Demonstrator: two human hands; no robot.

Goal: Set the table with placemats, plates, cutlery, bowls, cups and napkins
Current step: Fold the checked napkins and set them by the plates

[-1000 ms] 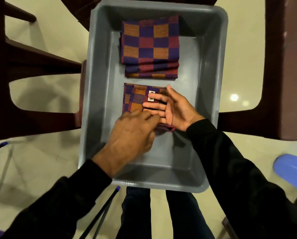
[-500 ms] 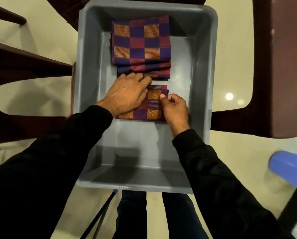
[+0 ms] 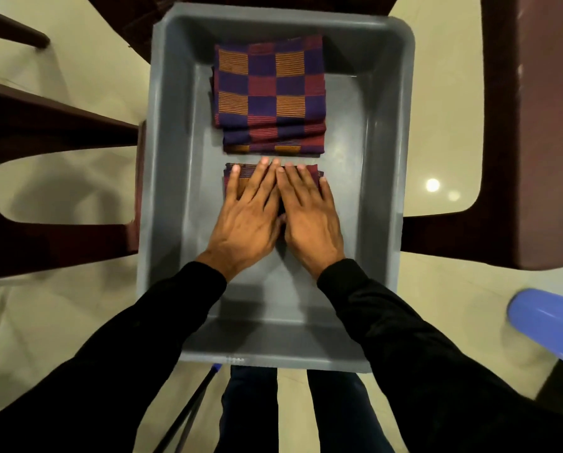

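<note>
Inside tub (image 3: 172,204), left hand (image 3: 249,217) and right hand (image 3: 309,217) press napkin (image 3: 316,173) flat.

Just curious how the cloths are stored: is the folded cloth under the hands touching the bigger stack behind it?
No: a strip of bare grey tub floor shows between the folded cloth and the stack of checked cloths.

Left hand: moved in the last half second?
Yes. The left hand slid back from the far napkin stack, toward the grey bin near wall, flat on the near napkin.

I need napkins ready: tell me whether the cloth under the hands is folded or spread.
Folded: the cloth is a compact layered rectangle, pressed flat by left hand and right hand.
</note>
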